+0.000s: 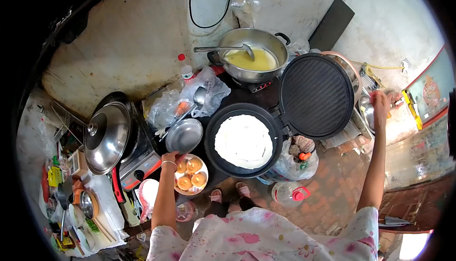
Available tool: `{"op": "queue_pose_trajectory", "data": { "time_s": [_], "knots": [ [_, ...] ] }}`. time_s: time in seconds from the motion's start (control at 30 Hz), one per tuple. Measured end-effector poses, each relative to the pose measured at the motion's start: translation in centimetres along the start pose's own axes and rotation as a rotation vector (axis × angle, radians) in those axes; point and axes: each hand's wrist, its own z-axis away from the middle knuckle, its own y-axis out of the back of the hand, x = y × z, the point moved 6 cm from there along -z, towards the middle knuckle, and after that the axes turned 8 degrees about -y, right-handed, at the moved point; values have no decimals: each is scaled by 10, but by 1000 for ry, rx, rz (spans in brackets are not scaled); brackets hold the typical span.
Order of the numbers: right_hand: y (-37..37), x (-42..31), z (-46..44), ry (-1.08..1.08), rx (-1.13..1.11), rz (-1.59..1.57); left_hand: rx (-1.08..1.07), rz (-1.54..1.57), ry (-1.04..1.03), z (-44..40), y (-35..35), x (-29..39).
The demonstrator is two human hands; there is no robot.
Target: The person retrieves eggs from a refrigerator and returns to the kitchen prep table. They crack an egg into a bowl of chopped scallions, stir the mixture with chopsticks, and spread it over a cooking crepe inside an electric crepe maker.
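My left hand [170,158] is at the near rim of a small metal bowl [184,136], close beside a plate [205,167] of several round brown pieces of food [194,165]. Its fingertips are partly hidden, so I cannot make out whether they grip a rim. Far out to the right, my right hand [379,101] is raised near a metal utensil [366,109]; its fingers are too small to read. Between my arms, an electric griddle [212,159] holds a round white sheet of dough or batter [243,141]. Its ridged lid [317,95] stands open to the right.
Behind the griddle, a pot [251,76] holds yellowish liquid and a ladle [223,49]. A lidded wok [108,137] sits on the left stove. A spatula [199,97] rests across the metal bowl. A plastic jug [288,194] stands on the floor.
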Motion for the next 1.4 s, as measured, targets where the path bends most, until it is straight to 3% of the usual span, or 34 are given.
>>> {"op": "queue_pose_trajectory", "data": {
  "time_s": [0.07, 0.1, 0.17, 0.3, 0.43, 0.53, 0.63, 0.7, 0.73, 0.77, 0.8, 0.9, 0.93, 1.03, 1.27, 1.4],
  "knots": [
    [-36, -23, 13, -266, 0, -236, -180, -15, -19, -17, -16, -10],
    [-47, -22, 22, -295, 24, -207, -174, -33, -12, -13, -1, 4],
    [-49, -36, 16, -274, -34, -147, 52, 206, 53, 3, -7, 12],
    [-45, -8, -9, -317, -18, -39, 138, 182, -5, 0, -9, 19],
    [-71, -36, 8, -286, -148, -18, 169, 222, 7, 1, -13, 19],
    [-95, -92, 51, -153, -252, -17, 201, 161, -80, 20, -10, 24],
    [-134, -134, 113, -2, -184, -30, 111, 78, -151, 21, 2, 20],
    [-178, -163, 172, 178, -148, -67, 209, 60, -321, 42, 0, 29],
    [-201, -166, 201, 149, -170, -151, 221, 54, -345, 56, -4, 34],
    [-223, -183, 234, 484, -119, 89, 217, 46, -348, 65, -6, 36],
    [-246, -189, 265, 544, -84, 121, 155, 85, -393, 71, -9, 40],
    [-324, -158, 345, 461, -274, 126, 1, 140, -471, 83, -13, 41],
    [-341, -154, 366, 585, -257, 192, -23, 141, -464, 92, -14, 42],
    [-384, -110, 408, 592, -340, 339, -60, 123, -446, 117, -13, 47],
    [-411, -78, 432, 611, -381, 537, -128, 114, -368, 127, 12, 31],
    [-411, -82, 429, 585, -417, 501, -192, 85, -370, 139, 18, 28]
  ]
}}
